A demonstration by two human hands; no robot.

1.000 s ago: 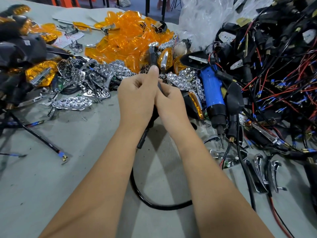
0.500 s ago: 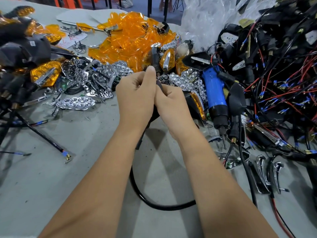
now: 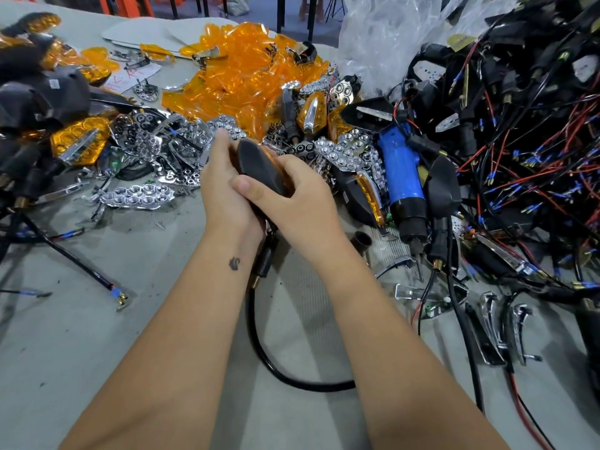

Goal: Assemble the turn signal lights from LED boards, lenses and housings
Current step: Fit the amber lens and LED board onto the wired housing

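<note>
A black turn signal housing (image 3: pixel 259 165) with an orange lens edge showing is gripped between both hands above the table's middle. My left hand (image 3: pixel 227 196) wraps its left side from below. My right hand (image 3: pixel 302 203) holds its right side, thumb pressed across the black back. Its black stem and cable (image 3: pixel 259 319) hang down and loop over the table. A heap of orange lenses (image 3: pixel 240 76) lies behind, chrome reflectors (image 3: pixel 136 194) to the left and centre, and black housings with red and black wires (image 3: pixel 519 157) to the right.
A blue electric screwdriver (image 3: pixel 402 177) lies just right of my hands, tip toward me. Finished orange-and-black lights (image 3: pixel 79 144) sit at far left. Chrome trim pieces (image 3: pixel 506 326) lie at the right front. A clear plastic bag (image 3: pixel 389 34) stands behind. The grey table (image 3: pixel 81 352) spreads out in front.
Both hands have turned the housing so its black back now faces up, with my right thumb laid over it. The hands dropped slightly toward me.
</note>
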